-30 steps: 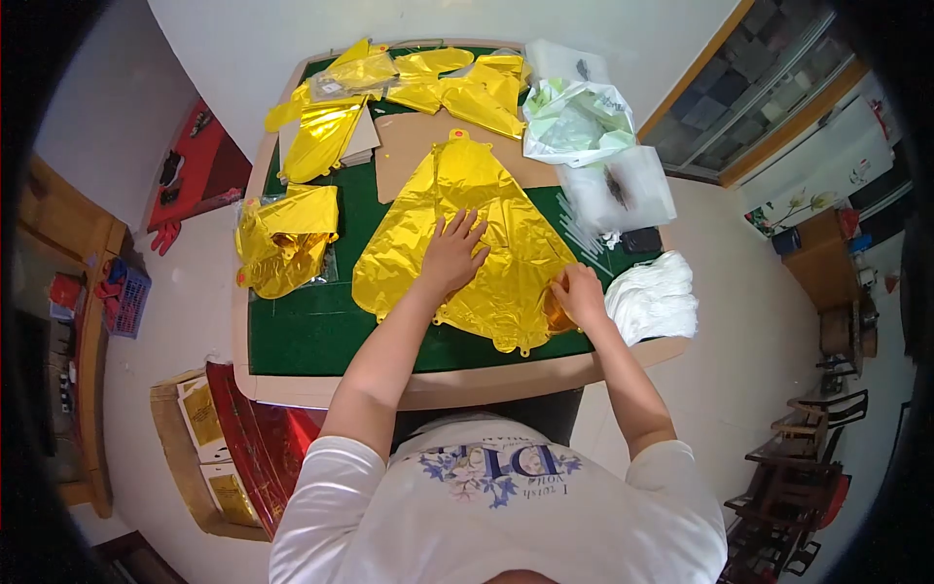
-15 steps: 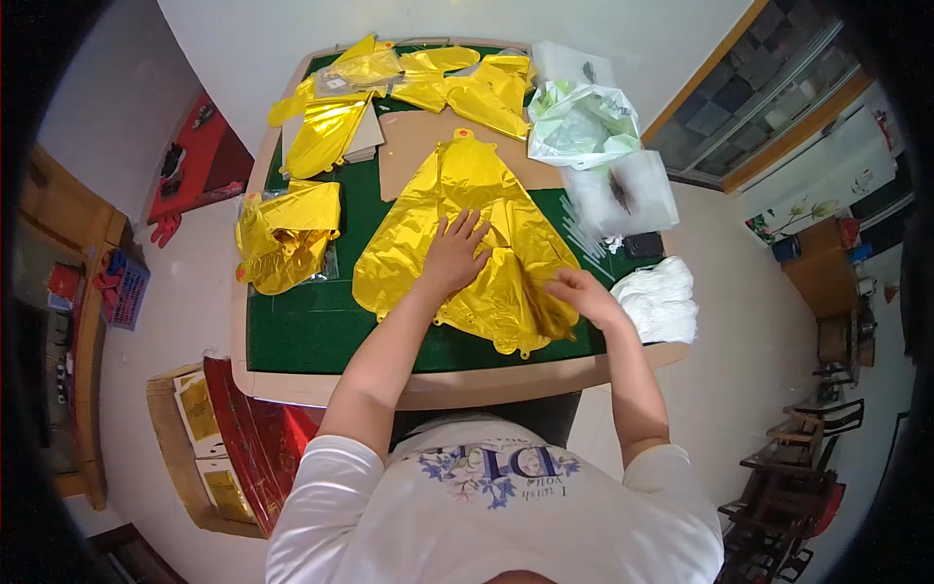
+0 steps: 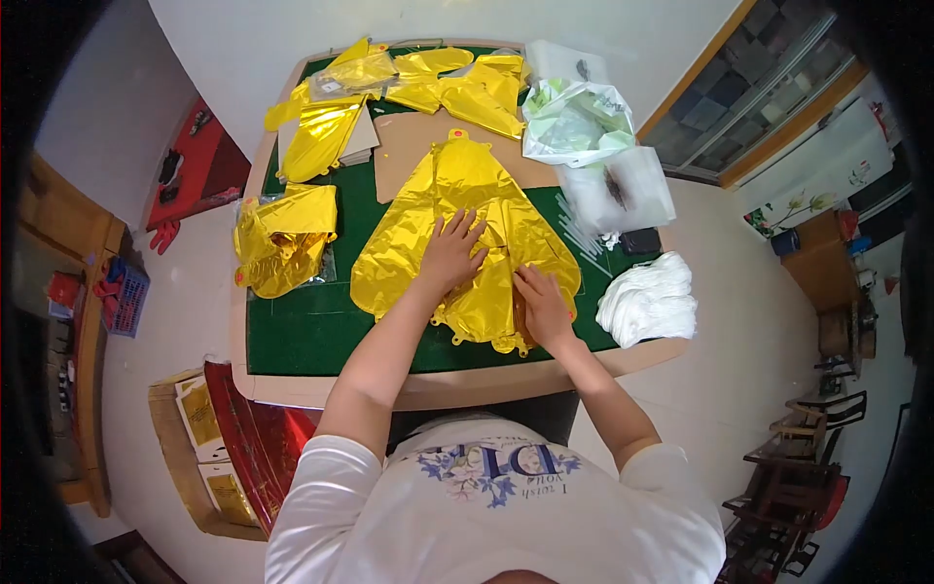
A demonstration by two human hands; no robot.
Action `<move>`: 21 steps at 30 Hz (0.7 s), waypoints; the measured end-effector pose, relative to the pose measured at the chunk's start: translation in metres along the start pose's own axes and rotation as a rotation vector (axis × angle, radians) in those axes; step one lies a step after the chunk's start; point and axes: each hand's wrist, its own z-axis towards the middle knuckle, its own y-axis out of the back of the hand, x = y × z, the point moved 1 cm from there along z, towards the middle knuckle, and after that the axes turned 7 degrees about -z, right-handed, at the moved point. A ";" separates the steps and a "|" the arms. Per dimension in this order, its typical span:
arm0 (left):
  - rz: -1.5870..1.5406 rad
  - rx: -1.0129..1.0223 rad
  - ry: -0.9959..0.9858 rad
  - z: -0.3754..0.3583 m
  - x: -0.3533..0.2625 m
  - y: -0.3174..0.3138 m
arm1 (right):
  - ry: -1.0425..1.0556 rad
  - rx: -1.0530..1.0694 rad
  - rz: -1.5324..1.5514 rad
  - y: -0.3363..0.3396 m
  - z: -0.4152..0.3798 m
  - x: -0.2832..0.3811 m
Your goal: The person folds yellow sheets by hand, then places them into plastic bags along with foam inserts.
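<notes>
A large gold foil sheet (image 3: 399, 248), wide at the near side and narrowing to a tab at the far end, lies on the green table top (image 3: 292, 336). My left hand (image 3: 451, 253) rests flat on its middle with the fingers spread. On the right part of the foil lies my right hand (image 3: 545, 304), palm down, its fingers extended and nothing held in them. Creases run across the foil between the two hands. Part of its far end lies over a brown cardboard sheet (image 3: 404, 156).
More gold foil pieces (image 3: 482, 94) lie along the far edge, and a folded gold bundle (image 3: 292, 234) is at the left. On the right are a plastic bag (image 3: 579, 122), clear bags (image 3: 637, 190), a dark object (image 3: 640, 241) and a white cloth-like pile (image 3: 650, 302).
My right hand has moved left from the foil's right edge and now lies on it. The foil's right side is spread flatter and wider. My left hand has stayed nearly in place.
</notes>
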 end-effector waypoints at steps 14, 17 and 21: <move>-0.064 0.189 0.098 0.008 -0.004 0.015 | 0.087 0.039 -0.043 -0.007 0.007 0.012; -0.058 0.188 0.096 0.007 -0.007 0.018 | 0.083 0.032 -0.027 -0.008 0.010 0.012; -0.056 0.207 0.098 0.008 -0.006 0.019 | -0.012 -0.047 0.020 -0.005 0.020 0.010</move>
